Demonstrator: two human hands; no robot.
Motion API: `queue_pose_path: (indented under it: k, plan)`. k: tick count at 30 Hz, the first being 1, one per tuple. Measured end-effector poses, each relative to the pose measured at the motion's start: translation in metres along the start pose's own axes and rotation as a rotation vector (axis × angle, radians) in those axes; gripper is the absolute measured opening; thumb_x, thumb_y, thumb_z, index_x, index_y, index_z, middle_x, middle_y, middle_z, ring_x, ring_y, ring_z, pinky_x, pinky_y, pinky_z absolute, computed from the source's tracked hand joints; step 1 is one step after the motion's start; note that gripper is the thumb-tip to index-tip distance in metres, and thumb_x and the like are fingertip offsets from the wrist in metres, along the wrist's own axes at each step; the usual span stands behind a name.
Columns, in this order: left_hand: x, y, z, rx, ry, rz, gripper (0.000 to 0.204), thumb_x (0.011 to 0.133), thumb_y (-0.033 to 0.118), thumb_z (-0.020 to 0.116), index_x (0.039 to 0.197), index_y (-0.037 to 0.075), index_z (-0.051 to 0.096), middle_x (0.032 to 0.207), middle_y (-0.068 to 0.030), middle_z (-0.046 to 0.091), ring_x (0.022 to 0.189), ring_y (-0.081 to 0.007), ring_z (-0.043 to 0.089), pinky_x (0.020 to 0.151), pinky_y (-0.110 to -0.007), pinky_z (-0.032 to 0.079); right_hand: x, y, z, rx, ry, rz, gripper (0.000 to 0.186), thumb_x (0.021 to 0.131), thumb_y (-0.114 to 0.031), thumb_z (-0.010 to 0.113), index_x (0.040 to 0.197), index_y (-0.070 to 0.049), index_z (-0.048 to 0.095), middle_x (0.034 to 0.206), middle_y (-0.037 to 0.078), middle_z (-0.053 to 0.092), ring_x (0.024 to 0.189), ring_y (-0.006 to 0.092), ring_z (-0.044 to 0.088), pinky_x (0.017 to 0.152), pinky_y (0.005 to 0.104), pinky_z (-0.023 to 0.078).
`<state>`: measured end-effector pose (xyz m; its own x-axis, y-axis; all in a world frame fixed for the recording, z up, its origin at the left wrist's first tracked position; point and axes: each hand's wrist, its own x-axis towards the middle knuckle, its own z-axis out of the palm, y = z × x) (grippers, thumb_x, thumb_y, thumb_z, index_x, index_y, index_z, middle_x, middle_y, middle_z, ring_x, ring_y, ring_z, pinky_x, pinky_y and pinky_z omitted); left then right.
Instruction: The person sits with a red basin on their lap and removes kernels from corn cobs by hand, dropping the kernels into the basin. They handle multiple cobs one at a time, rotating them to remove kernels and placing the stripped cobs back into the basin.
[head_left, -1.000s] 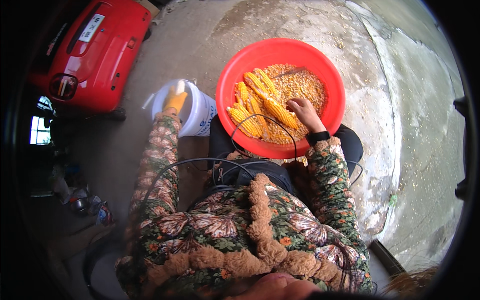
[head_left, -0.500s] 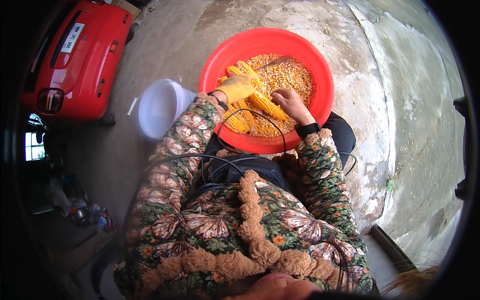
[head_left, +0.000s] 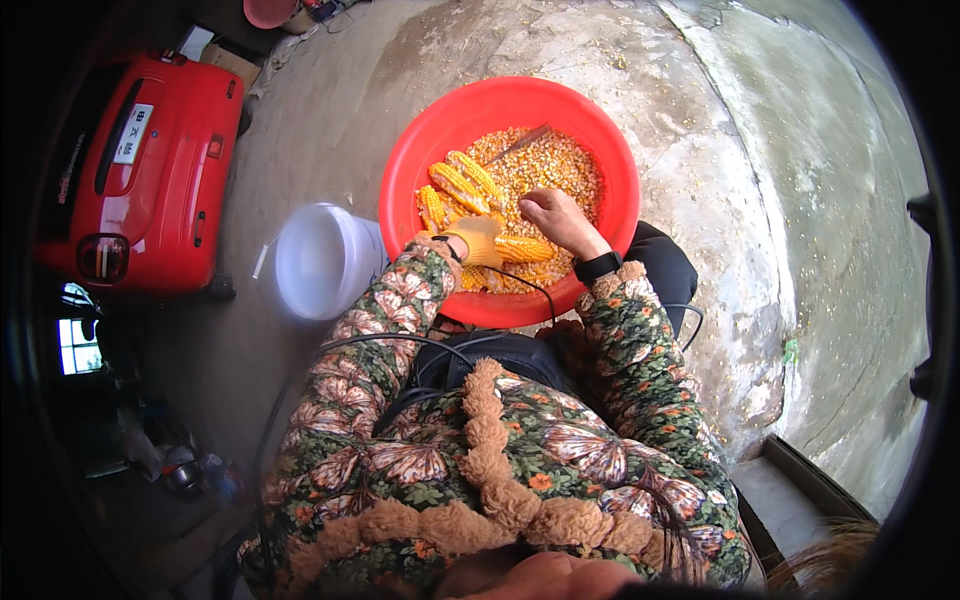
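Note:
A wide red basin (head_left: 400, 160) in front of me holds loose corn kernels (head_left: 560, 165) and several yellow corn cobs (head_left: 462, 187) heaped on its left side. My left hand (head_left: 476, 240), in a yellow glove, closes over the left end of a corn cob (head_left: 526, 249) lying near the basin's front. Its fingertips are partly hidden. My right hand (head_left: 562, 220) is bare and hovers just above and right of that cob. Its fingers are curled together, and whatever they hold, if anything, cannot be made out. A dark flat strip (head_left: 524, 144) lies slanted on the kernels at the far side.
Left of the basin stands a white bucket (head_left: 322, 262) with a handle. A red car (head_left: 160, 180) is parked farther left. A black cable (head_left: 545, 295) runs from my lap over the basin's near rim. Scattered kernels lie on the concrete floor (head_left: 690, 140).
The gloved left hand has come nearer to me, from the upper cobs down to the front one. My right hand stays beside the cob. The whole view has shifted slightly.

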<state>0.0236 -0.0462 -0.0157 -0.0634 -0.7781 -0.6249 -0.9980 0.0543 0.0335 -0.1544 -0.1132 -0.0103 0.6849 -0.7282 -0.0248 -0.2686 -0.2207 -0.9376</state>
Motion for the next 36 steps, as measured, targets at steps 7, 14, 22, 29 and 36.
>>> queue_pose_path:
  k: [7,14,22,29,36]
  plan:
    - [-0.050,-0.022,-0.038,-0.246,0.331,-0.083,0.050,0.068,0.033,0.071,0.109,0.008,0.059,0.099,-0.0195,0.066,0.093,-0.0357,0.063,0.079,-0.044,0.050,0.002,0.015,0.004,-0.028,0.195,-0.001,0.031,0.088,-0.026,0.051,0.094,0.001,0.065,0.085,0.024,0.065,0.086,0.0389,0.063,0.076,0.0445,0.049]
    - [-0.077,-0.006,-0.042,-0.298,0.812,0.017,0.055,0.067,0.026,0.079,0.113,0.008,0.054,0.104,-0.0159,0.061,0.098,-0.0340,0.060,0.082,-0.041,0.048,0.010,0.016,0.003,0.277,0.390,0.130,0.049,0.094,-0.035,0.052,0.125,0.002,0.044,0.113,0.027,0.056,0.091,0.0346,0.064,0.074,0.0407,0.053]
    - [-0.087,0.021,-0.043,-0.290,0.939,0.091,0.061,0.068,0.024,0.079,0.119,0.006,0.051,0.110,-0.0158,0.060,0.106,-0.0321,0.057,0.089,-0.038,0.047,-0.002,-0.006,-0.002,0.945,0.279,0.285,0.032,0.094,-0.032,0.047,0.109,-0.005,0.045,0.099,0.009,0.054,0.068,0.0186,0.061,0.056,0.0312,0.055]
    - [-0.085,0.026,-0.042,-1.101,0.465,0.072,0.056,0.085,0.022,0.067,0.132,0.000,0.046,0.110,-0.0104,0.062,0.090,-0.0143,0.061,0.075,-0.027,0.050,0.000,-0.002,0.005,0.880,0.277,0.114,0.023,0.096,-0.030,0.043,0.108,-0.010,0.047,0.087,0.001,0.048,0.078,0.0122,0.052,0.065,0.0325,0.055]
    - [-0.079,0.029,-0.030,-0.914,0.547,0.076,0.050,0.085,0.017,0.064,0.128,-0.002,0.049,0.102,-0.0110,0.064,0.083,-0.0132,0.061,0.067,-0.026,0.050,-0.001,-0.013,0.009,0.719,0.333,0.113,0.038,0.092,-0.039,0.058,0.104,-0.003,0.051,0.092,0.005,0.058,0.075,0.0128,0.057,0.052,0.0277,0.052]
